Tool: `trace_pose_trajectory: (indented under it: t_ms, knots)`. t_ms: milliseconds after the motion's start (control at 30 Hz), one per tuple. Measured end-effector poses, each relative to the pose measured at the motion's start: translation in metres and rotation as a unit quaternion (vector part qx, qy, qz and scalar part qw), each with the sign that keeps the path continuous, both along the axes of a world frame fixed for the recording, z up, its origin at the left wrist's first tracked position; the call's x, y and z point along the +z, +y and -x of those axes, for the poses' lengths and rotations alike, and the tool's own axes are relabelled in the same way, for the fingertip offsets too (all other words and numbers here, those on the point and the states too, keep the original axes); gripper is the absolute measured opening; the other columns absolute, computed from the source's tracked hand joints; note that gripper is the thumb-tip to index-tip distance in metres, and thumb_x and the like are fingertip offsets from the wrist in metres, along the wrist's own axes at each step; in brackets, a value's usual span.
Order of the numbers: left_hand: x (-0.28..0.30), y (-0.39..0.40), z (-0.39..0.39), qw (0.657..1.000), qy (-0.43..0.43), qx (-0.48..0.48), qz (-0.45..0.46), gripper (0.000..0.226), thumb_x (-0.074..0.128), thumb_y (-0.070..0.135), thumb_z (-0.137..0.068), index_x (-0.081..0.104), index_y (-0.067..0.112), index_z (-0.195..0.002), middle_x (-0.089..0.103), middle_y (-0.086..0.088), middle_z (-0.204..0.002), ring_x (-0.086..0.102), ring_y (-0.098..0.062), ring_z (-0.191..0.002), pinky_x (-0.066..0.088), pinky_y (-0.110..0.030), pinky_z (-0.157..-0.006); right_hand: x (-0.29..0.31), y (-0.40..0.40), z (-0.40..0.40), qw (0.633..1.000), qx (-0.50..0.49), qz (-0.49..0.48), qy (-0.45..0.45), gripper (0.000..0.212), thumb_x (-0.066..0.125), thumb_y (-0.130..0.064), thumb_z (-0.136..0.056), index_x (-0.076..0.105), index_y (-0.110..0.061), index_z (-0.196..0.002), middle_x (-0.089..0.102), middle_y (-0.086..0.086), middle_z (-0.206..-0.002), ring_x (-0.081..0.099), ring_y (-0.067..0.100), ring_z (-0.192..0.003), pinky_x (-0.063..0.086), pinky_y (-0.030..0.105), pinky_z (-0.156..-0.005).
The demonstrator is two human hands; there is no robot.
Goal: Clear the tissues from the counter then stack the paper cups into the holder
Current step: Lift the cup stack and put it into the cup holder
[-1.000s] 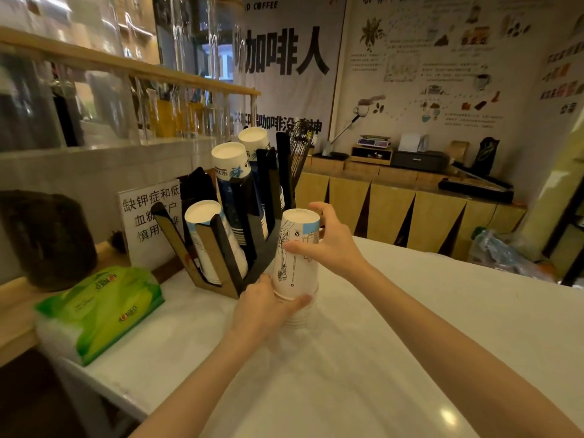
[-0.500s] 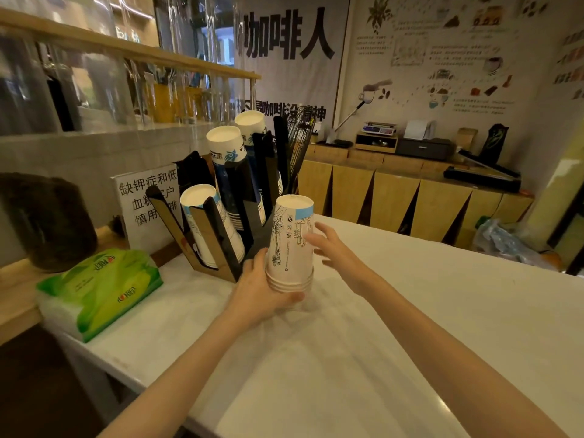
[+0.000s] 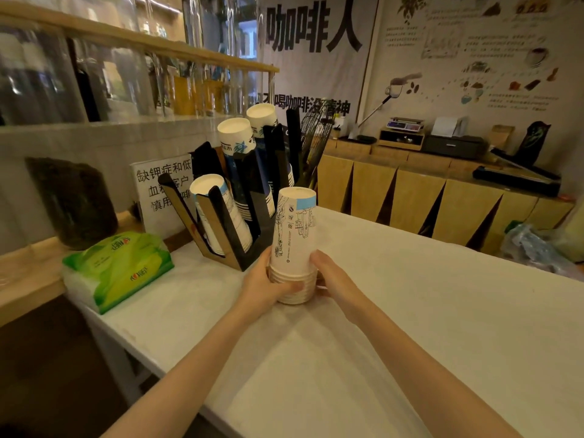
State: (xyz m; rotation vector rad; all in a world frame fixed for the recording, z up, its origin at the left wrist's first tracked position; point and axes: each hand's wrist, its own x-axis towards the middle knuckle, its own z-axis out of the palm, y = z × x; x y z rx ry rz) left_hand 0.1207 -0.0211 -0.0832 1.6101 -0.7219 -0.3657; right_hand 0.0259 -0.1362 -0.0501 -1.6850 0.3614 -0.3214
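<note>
While both our left hand (image 3: 268, 284) and right hand (image 3: 331, 279) wrap the rims of the nested paper cups (image 3: 295, 245), mouths down and long axis upright, the stack rests on the white worktop (image 3: 410, 311) just right of the holder (image 3: 240, 222). We judge the left hand nearer the holder; the tissue pack (image 3: 118, 270) lies left of it.

Rear wall carries a large white banner (image 3: 316, 42) with bold black Chinese characters; beside it, an illustrated coffee chart (image 3: 474, 52). Below runs a low cabinet run (image 3: 410, 197) with tan and black angled panels, bearing a small scale (image 3: 405, 124) and a dark box (image 3: 452, 146). At left, a wooden shelf rail (image 3: 142, 45) fronts blurred glassware. Lighting is dim and warm.
</note>
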Motion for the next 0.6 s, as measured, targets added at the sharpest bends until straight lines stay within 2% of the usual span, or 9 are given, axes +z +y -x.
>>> trace_pose_trajectory:
  t_ms: [133, 167, 233, 267, 367, 433, 500, 600]
  knots:
    - [0.020, 0.011, 0.009, 0.999, -0.030, 0.029, -0.005, 0.085, 0.083, 0.031, -0.054, 0.037, 0.040, -0.125, 0.056, 0.013, -0.119, 0.055, -0.003, -0.102, 0.052, -0.025, -0.081, 0.007, -0.001, 0.008, 1.000, -0.010, 0.029, 0.000, 0.045, 0.043, -0.043, -0.091, 0.035, -0.032, -0.134, 0.050, -0.003, -0.132, 0.052, 0.015, -0.109, 0.045, 0.030, -0.086]
    - [0.028, 0.014, 0.011, 0.998, -0.048, 0.038, -0.010, 0.086, 0.083, 0.036, -0.052, 0.038, 0.039, -0.126, 0.058, 0.012, -0.120, 0.056, -0.006, -0.104, 0.052, -0.031, -0.085, 0.011, -0.001, 0.009, 0.999, -0.007, 0.034, -0.009, 0.046, 0.044, -0.045, -0.090, 0.035, -0.033, -0.134, 0.051, -0.003, -0.133, 0.054, 0.016, -0.110, 0.046, 0.033, -0.088]
    - [0.045, 0.020, 0.014, 0.994, -0.088, 0.054, -0.017, 0.091, 0.080, 0.044, -0.049, 0.037, 0.038, -0.129, 0.059, 0.009, -0.123, 0.056, -0.012, -0.108, 0.050, -0.038, -0.091, 0.023, 0.001, 0.010, 0.998, 0.005, 0.049, -0.046, 0.042, 0.045, -0.044, -0.090, 0.039, -0.035, -0.131, 0.055, -0.004, -0.131, 0.058, 0.012, -0.107, 0.050, 0.025, -0.079]
    - [0.054, 0.023, 0.015, 0.992, -0.108, 0.058, -0.016, 0.092, 0.079, 0.047, -0.049, 0.036, 0.038, -0.129, 0.059, 0.010, -0.123, 0.056, -0.012, -0.109, 0.050, -0.036, -0.091, 0.031, 0.003, 0.010, 0.996, 0.010, 0.052, -0.065, 0.042, 0.045, -0.043, -0.090, 0.041, -0.033, -0.131, 0.056, -0.004, -0.130, 0.059, 0.009, -0.106, 0.050, 0.020, -0.074]
    - [0.086, 0.034, 0.015, 0.984, -0.162, 0.074, -0.013, 0.090, 0.077, 0.050, -0.052, 0.033, 0.040, -0.130, 0.059, 0.016, -0.116, 0.057, -0.001, -0.100, 0.045, -0.013, -0.076, 0.058, 0.011, 0.005, 0.992, 0.017, 0.064, -0.106, 0.044, 0.046, -0.044, -0.089, 0.043, -0.032, -0.131, 0.057, -0.009, -0.126, 0.057, 0.002, -0.106, 0.050, 0.016, -0.069]
    - [0.109, 0.043, 0.010, 0.979, -0.192, 0.075, 0.005, 0.088, 0.073, 0.054, -0.054, 0.033, 0.041, -0.130, 0.058, 0.024, -0.105, 0.056, 0.012, -0.088, 0.041, -0.002, -0.065, 0.080, 0.016, 0.000, 0.988, 0.022, 0.071, -0.135, 0.030, 0.046, -0.045, -0.088, 0.048, -0.041, -0.118, 0.059, -0.017, -0.115, 0.059, -0.006, -0.096, 0.050, 0.012, -0.064]
    - [0.130, 0.053, 0.003, 0.977, -0.198, 0.072, 0.031, 0.086, 0.070, 0.061, -0.054, 0.034, 0.043, -0.130, 0.059, 0.024, -0.102, 0.056, 0.015, -0.084, 0.044, -0.003, -0.059, 0.102, 0.022, -0.007, 0.985, 0.029, 0.066, -0.158, 0.019, 0.048, -0.042, -0.088, 0.050, -0.044, -0.107, 0.060, -0.023, -0.104, 0.062, -0.012, -0.085, 0.049, 0.006, -0.057]
    - [0.159, 0.064, -0.014, 0.972, -0.212, 0.081, 0.051, 0.079, 0.067, 0.062, -0.057, 0.037, 0.043, -0.127, 0.059, 0.024, -0.101, 0.055, 0.019, -0.082, 0.046, -0.005, -0.057, 0.129, 0.031, -0.025, 0.980, 0.030, 0.075, -0.183, 0.025, 0.051, -0.041, -0.087, 0.047, -0.039, -0.112, 0.064, -0.030, -0.092, 0.061, -0.016, -0.077, 0.047, 0.005, -0.054]
